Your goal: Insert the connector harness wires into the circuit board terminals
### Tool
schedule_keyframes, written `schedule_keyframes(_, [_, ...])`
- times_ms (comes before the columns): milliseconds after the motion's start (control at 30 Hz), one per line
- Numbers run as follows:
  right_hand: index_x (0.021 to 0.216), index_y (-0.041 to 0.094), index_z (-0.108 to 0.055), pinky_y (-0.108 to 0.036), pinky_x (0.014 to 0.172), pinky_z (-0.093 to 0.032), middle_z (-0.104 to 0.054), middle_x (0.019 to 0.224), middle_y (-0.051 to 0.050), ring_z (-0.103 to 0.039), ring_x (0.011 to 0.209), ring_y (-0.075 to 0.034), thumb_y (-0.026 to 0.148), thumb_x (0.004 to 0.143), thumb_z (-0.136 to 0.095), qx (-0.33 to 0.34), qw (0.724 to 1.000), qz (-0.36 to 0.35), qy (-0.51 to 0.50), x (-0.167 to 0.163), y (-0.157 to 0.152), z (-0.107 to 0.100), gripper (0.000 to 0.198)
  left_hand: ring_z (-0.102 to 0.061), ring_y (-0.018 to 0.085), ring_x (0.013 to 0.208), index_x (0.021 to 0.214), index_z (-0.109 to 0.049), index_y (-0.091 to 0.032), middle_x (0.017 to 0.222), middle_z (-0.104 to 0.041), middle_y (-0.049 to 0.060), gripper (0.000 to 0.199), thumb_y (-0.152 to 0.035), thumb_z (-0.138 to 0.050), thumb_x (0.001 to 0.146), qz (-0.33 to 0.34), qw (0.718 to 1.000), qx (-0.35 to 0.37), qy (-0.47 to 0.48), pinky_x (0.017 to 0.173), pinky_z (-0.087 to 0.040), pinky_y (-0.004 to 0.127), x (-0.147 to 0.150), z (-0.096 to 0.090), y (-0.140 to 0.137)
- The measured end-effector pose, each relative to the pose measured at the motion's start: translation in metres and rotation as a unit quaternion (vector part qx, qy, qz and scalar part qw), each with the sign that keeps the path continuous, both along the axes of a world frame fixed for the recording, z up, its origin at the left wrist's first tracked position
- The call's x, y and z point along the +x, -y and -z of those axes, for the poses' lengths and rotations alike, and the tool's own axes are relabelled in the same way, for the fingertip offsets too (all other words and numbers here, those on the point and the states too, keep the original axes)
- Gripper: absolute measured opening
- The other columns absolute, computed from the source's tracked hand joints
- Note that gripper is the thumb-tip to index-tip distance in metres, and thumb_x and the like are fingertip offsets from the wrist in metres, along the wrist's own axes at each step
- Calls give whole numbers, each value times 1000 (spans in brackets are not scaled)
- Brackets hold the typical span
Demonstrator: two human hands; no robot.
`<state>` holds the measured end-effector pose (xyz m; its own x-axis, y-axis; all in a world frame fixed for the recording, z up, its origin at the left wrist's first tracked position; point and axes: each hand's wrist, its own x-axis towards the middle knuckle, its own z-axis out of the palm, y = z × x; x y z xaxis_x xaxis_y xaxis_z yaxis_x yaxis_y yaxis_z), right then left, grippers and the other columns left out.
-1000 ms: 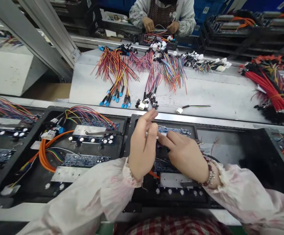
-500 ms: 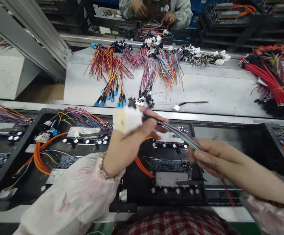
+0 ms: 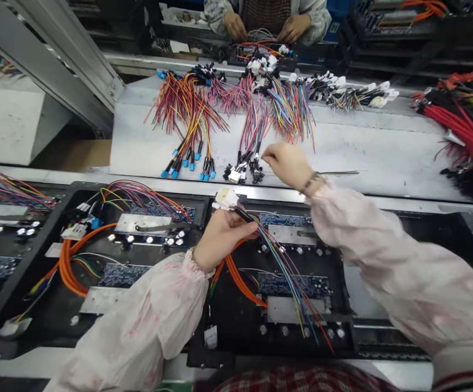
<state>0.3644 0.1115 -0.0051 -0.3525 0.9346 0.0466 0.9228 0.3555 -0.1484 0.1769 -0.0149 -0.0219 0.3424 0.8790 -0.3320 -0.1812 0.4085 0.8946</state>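
Observation:
My left hand (image 3: 219, 235) grips a multicolour wire harness (image 3: 285, 267) just below its white connector (image 3: 226, 198). The loose wire ends hang down over the black tray (image 3: 334, 261) holding blue circuit boards (image 3: 288, 284) and orange cable (image 3: 240, 280). My right hand (image 3: 287, 162) reaches out over the grey shelf (image 3: 362, 155), fingertips pinching at the black and white connectors of a wire bundle (image 3: 246, 171) lying there. Whether it grips a wire I cannot tell for certain.
Several wire bundles (image 3: 187, 117) with blue and black plugs lie across the shelf, red bundles (image 3: 462, 128) at right. A neighbouring tray (image 3: 56, 218) with wired boards sits left. A co-worker's hands (image 3: 236, 24) work at the far bench. A slanted metal beam (image 3: 56, 60) stands upper left.
My right hand let go of the harness wires and moved up to the bundles on the shelf. My left hand lowered the connector; the wires now dangle over the tray.

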Motion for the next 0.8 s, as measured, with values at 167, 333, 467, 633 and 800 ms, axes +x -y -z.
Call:
schedule_keyframes(167, [108, 10, -68, -36, 82, -42, -61, 119, -19, -55, 108, -27, 13, 94, -37, -1, 996, -85, 41, -37, -61, 43, 35, -63, 13, 59, 89, -57, -13, 79, -66, 3, 32, -26, -81, 71, -4, 1000, -8, 1, 49, -55, 23, -3, 3, 1])
schedule_keyframes(333, [117, 11, -61, -34, 78, -42, -55, 129, -16, -54, 104, -24, 14, 99, -27, 28, 983, -156, 88, -37, -58, 30, 39, -58, 9, 45, 89, -53, -14, 83, -68, 4, 29, -23, -77, 74, 7, 1000, -25, -4, 42, -47, 20, -5, 5, 3])
schedule_keyframes(467, [127, 10, -52, -32, 89, -40, -51, 133, -14, -51, 112, -19, 21, 104, -21, 128, 980, -144, 54, -16, -51, 0, 40, -56, 7, 45, 89, -48, -18, 83, -67, 0, 35, -22, -79, 72, -16, 998, -50, 34, 44, -45, 19, -5, 5, 6])
schedule_keyframes(633, [118, 4, -56, -37, 87, -43, -56, 124, -22, -55, 106, -25, 8, 97, -26, 77, 987, -113, 85, 9, -56, 26, 37, -54, 6, 49, 83, -54, -14, 84, -64, 2, 30, -23, -80, 71, -14, 997, -57, 48, 43, -45, 19, -1, 10, 7])
schedule_keyframes(800, [118, 8, -57, -39, 95, -44, -55, 135, -20, -54, 117, -27, 9, 94, -36, 68, 980, -172, 66, -17, -65, 68, 32, -58, 10, 62, 85, -58, -12, 89, -61, 4, 30, -27, -80, 71, -19, 997, -50, 56, 48, -52, 20, 2, 10, 7])
